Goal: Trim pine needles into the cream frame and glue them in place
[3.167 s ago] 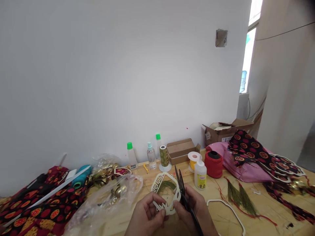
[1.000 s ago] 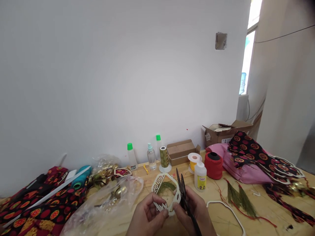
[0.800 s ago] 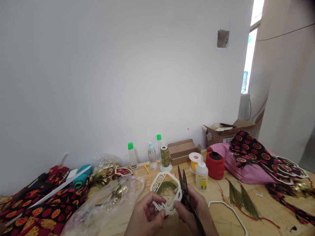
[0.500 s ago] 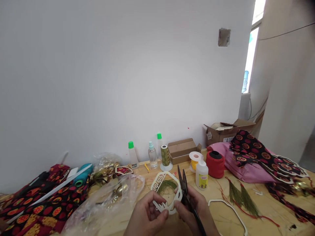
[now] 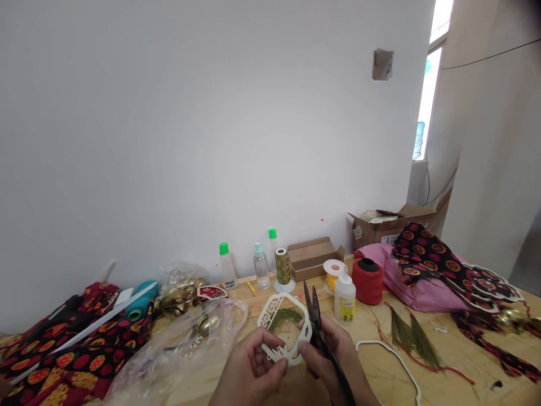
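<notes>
My left hand (image 5: 260, 366) pinches the lower left edge of a cream cut-out frame (image 5: 274, 310) with lattice and pointed patterns. On the frame's right edge, the thumb and fingers of my right hand (image 5: 333, 355) also grip it. That same hand carries a pair of black scissors (image 5: 315, 310), blades pointing up and slightly apart, handles running down across the palm. Through the frame's opening, loose olive-green thread (image 5: 287, 320) shows on the table behind it. A white glue bottle (image 5: 345, 299) with a yellow label stands just beyond my right hand.
Behind the hands stand an olive thread spool (image 5: 282, 267), a clear spray bottle (image 5: 261, 268) and a red thread cone (image 5: 367, 282). Green tassels (image 5: 416, 338) and a white outline frame (image 5: 393, 352) lie right. Left are a plastic bag (image 5: 181, 349) and patterned fabric (image 5: 80, 361).
The view has shifted very slightly, so the table things sit a little further left. Both hands keep their hold on the frame and the scissors.
</notes>
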{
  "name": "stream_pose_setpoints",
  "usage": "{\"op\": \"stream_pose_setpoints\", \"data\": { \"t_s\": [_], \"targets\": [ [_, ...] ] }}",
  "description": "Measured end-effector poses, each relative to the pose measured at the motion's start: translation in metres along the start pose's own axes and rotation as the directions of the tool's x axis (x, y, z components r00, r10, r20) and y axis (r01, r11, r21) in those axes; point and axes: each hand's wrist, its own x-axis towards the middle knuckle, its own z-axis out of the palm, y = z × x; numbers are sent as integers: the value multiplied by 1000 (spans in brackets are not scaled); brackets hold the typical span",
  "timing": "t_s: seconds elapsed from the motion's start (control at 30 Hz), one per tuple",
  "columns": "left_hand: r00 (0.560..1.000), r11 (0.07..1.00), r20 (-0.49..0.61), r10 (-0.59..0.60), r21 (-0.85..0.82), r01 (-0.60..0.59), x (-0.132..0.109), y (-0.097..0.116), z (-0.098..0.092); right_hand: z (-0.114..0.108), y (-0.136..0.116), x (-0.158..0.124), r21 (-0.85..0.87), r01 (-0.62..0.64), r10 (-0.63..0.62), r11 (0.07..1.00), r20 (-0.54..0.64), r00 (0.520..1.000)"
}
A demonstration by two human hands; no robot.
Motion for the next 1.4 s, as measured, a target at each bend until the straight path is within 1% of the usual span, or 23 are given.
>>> {"op": "stream_pose_setpoints", "data": {
  "t_s": [0.13,0.3,0.37,0.43,0.53,0.6,0.73,0.83,0.9,1.0,1.1,1.2,1.3,1.4],
  "targets": [
    [999,999,-22,-31,-20,31,-1,5,0,2,-5,-1,16,-4,4,1000,-20,1000],
    [999,991,52,4,-137,3,-3,5,-2,1,-5,1,23,8,-7,1000,-4,1000],
    [999,992,53,7,-123,0,-2,3,-2,0,-4,2,22,17,-17,1000,-1,1000],
    [1000,997,24,1,-79,1,-1,1,-1,-1,-3,1,6,20,-20,1000,1,1000],
    [1000,1000,-23,-18,-25,17,0,1,0,0,-7,-1,-21,-9,9,1000,-9,1000],
    [999,999,-35,-32,-12,32,0,1,0,2,-11,-3,-8,-30,30,1000,-14,999],
    [1000,1000,1,-9,-25,9,-1,4,-4,2,-17,-4,39,-41,41,998,8,999],
    [999,999,41,10,-51,-8,-2,4,-5,2,-18,-5,34,-41,40,999,24,999],
    [999,999,42,7,-42,-5,-2,2,-4,3,-18,-5,26,-36,36,999,5,999],
    [1000,1000,11,14,-6,-14,0,0,-1,7,-16,-6,38,-8,10,999,-59,998],
    [1000,998,-2,18,-59,-18,1,2,3,9,-15,-6,65,30,-24,997,-92,995],
    [1000,990,0,3,-139,-3,-1,7,5,7,-16,-4,82,44,-39,996,-68,997],
    [1000,984,16,-3,-177,6,-2,11,4,3,-18,-2,75,15,-14,997,-20,1000],
    [998,982,65,-9,-186,21,-2,8,1,1,-17,-1,48,-26,26,999,-6,1000]
  ]
}}
